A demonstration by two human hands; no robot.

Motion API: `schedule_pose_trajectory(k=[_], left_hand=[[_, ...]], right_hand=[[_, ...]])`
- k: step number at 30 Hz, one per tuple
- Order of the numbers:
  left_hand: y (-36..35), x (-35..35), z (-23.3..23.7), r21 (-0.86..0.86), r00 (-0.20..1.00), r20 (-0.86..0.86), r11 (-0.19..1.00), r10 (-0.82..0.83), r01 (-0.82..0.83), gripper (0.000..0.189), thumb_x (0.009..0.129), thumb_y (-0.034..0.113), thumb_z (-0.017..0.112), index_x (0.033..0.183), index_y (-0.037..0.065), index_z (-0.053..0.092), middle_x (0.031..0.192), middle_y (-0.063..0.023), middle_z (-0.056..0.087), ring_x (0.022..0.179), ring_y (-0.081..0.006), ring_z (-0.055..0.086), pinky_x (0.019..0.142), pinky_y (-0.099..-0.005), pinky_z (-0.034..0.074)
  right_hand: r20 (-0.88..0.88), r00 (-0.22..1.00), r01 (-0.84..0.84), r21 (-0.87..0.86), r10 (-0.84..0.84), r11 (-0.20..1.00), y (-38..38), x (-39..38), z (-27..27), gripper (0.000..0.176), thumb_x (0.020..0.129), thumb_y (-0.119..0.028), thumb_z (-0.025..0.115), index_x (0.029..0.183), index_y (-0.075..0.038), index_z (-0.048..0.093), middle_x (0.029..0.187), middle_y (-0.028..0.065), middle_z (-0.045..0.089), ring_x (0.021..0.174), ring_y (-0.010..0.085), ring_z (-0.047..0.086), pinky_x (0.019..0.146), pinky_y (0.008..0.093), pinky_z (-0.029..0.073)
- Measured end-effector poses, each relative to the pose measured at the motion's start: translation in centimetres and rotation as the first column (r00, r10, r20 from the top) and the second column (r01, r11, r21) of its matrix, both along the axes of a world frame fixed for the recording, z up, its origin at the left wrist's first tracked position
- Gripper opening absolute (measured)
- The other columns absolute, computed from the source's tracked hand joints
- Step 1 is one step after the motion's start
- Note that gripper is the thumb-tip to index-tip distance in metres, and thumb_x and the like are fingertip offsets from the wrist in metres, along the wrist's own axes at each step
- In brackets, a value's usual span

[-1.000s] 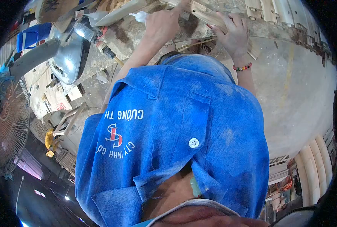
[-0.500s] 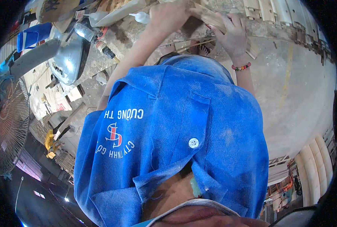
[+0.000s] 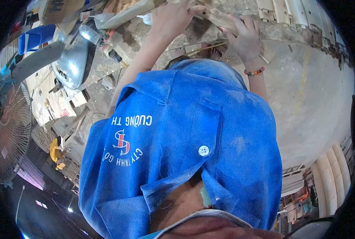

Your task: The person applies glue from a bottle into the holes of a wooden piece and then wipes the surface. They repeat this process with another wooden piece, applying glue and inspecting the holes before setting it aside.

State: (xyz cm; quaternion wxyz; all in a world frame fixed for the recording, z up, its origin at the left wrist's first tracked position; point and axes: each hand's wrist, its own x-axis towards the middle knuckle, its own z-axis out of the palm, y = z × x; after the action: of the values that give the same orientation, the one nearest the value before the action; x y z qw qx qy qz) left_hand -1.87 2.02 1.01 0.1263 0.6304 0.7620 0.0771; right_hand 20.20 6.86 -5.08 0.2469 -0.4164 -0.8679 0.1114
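Observation:
A strip of pale wood [image 3: 221, 20] slants across the top of the head view, and its far end shows past my right wrist at the lower right. My right hand [image 3: 245, 40], with a beaded bracelet at the wrist, is closed around the middle of the strip. At the strip's upper left end is my left hand [image 3: 171, 18], its fingers curled by the wood. Those fingertips are partly cut off by the frame's top edge, so whether they grip the wood or something small is hidden. A white squeeze bottle [image 3: 146, 18] lies just left of my left hand.
A worn workbench [image 3: 133, 34] carries a power tool with a clear bottle-like part [image 3: 90, 35] and a trough of sawdust [image 3: 125, 14]. Wooden pieces [image 3: 289, 12] line the upper right. A fan [image 3: 10, 131] stands at left, near a blue container [image 3: 36, 39]. Another person in yellow [image 3: 56, 151] is farther off.
My left hand has shifted slightly left and off the strip's upper end, leaving more of that end visible. My right hand and the strip stay almost still.

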Motion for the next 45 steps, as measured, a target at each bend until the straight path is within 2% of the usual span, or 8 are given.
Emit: schedule_pose_trajectory(k=[15, 21, 29, 31, 35, 38, 40, 45], left_hand=[[1.1, -0.1, 0.0, -0.077, 0.992, 0.084, 0.992, -0.09, 0.096, 0.074, 0.092, 0.047, 0.053, 0.15, 0.01, 0.025, 0.087, -0.0256, 0.068, 0.081, -0.043, 0.066, 0.069, -0.0509, 0.051], [-0.1, 1.4, 0.6, -0.282, 0.983, 0.062, 0.947, 0.176, -0.152, 0.075, 0.092, 0.049, 0.053, 0.15, 0.01, 0.025, 0.086, -0.0244, 0.069, 0.079, -0.0421, 0.067, 0.068, -0.0498, 0.051], [0.9, 2.5, 1.1, -0.222, 0.976, 0.217, 0.972, -0.033, 0.082, 0.071, 0.093, 0.051, 0.051, 0.149, 0.013, 0.03, 0.103, -0.0268, 0.067, 0.096, -0.042, 0.065, 0.081, -0.0503, 0.049], [-1.2, 2.1, -1.0, -0.016, 0.994, 0.086, 0.998, -0.065, 0.066, 0.057, 0.093, 0.057, 0.048, 0.142, 0.03, 0.037, 0.076, -0.0135, 0.07, 0.071, -0.0345, 0.07, 0.055, -0.0483, 0.052], [-0.3, 1.9, -1.6, -0.09, 0.999, 0.038, 0.996, 0.0, 0.004, 0.057, 0.093, 0.054, 0.05, 0.143, 0.03, 0.036, 0.079, -0.0122, 0.071, 0.074, -0.0358, 0.07, 0.06, -0.0497, 0.053], [1.0, 1.6, -1.7, 0.017, 0.964, 0.249, 0.995, -0.095, 0.094, 0.07, 0.093, 0.051, 0.051, 0.149, 0.014, 0.031, 0.097, -0.0256, 0.068, 0.088, -0.0412, 0.066, 0.075, -0.0502, 0.05], [0.1, 2.5, -0.7, 0.07, 0.939, 0.304, 0.987, -0.16, 0.145, 0.057, 0.093, 0.049, 0.053, 0.144, 0.031, 0.035, 0.079, -0.0108, 0.071, 0.078, -0.0361, 0.069, 0.066, -0.0482, 0.055], [-3.0, 3.3, -1.6, -0.086, 0.942, 0.102, 0.94, -0.32, 0.329, 0.063, 0.093, 0.061, 0.042, 0.149, 0.04, 0.025, 0.071, -0.0166, 0.067, 0.072, -0.038, 0.067, 0.064, -0.0484, 0.053]], right_hand=[[-0.032, 0.999, -0.021, 0.023, 0.022, 1.0, 0.4, 0.1, -0.4, 0.046, 0.075, -0.034, 0.077, 0.115, -0.014, 0.068, 0.102, 0.0063, 0.06, 0.099, 0.0278, 0.055, 0.087, 0.0402, 0.048], [0.004, 1.0, -0.004, -0.018, 0.004, 1.0, 0.0, 0.0, -0.1, 0.045, 0.075, -0.034, 0.077, 0.114, -0.014, 0.068, 0.102, 0.0053, 0.059, 0.099, 0.028, 0.055, 0.088, 0.0401, 0.048], [0.009, 1.0, 0.0, -0.015, 0.0, 1.0, 0.2, 0.2, -0.3, 0.044, 0.075, -0.033, 0.076, 0.115, -0.016, 0.068, 0.106, 0.0041, 0.058, 0.103, 0.0278, 0.054, 0.09, 0.041, 0.047], [0.001, 1.0, 0.014, -0.029, -0.014, 0.999, 0.1, 0.2, -0.4, 0.045, 0.075, -0.033, 0.076, 0.116, -0.016, 0.068, 0.106, 0.0041, 0.058, 0.104, 0.0277, 0.054, 0.09, 0.0412, 0.047], [0.014, 1.0, 0.017, -0.026, -0.016, 1.0, 0.0, 0.0, -0.1, 0.045, 0.075, -0.032, 0.076, 0.116, -0.016, 0.068, 0.105, 0.0044, 0.058, 0.104, 0.0276, 0.054, 0.091, 0.0415, 0.046], [0.006, 1.0, -0.003, -0.04, 0.003, 0.999, 0.2, 0.1, -0.3, 0.044, 0.075, -0.031, 0.076, 0.116, -0.016, 0.068, 0.105, 0.0049, 0.058, 0.103, 0.028, 0.054, 0.09, 0.0416, 0.046], [0.02, 1.0, -0.01, -0.036, 0.01, 0.999, 0.3, 0.3, -0.3, 0.044, 0.075, -0.031, 0.076, 0.115, -0.016, 0.068, 0.105, 0.005, 0.058, 0.103, 0.0282, 0.054, 0.09, 0.0418, 0.046], [0.008, 1.0, 0.004, -0.038, -0.004, 0.999, 0.1, 0.1, -0.2, 0.043, 0.075, -0.029, 0.075, 0.115, -0.016, 0.068, 0.104, 0.0049, 0.059, 0.102, 0.0287, 0.054, 0.09, 0.0422, 0.046]])
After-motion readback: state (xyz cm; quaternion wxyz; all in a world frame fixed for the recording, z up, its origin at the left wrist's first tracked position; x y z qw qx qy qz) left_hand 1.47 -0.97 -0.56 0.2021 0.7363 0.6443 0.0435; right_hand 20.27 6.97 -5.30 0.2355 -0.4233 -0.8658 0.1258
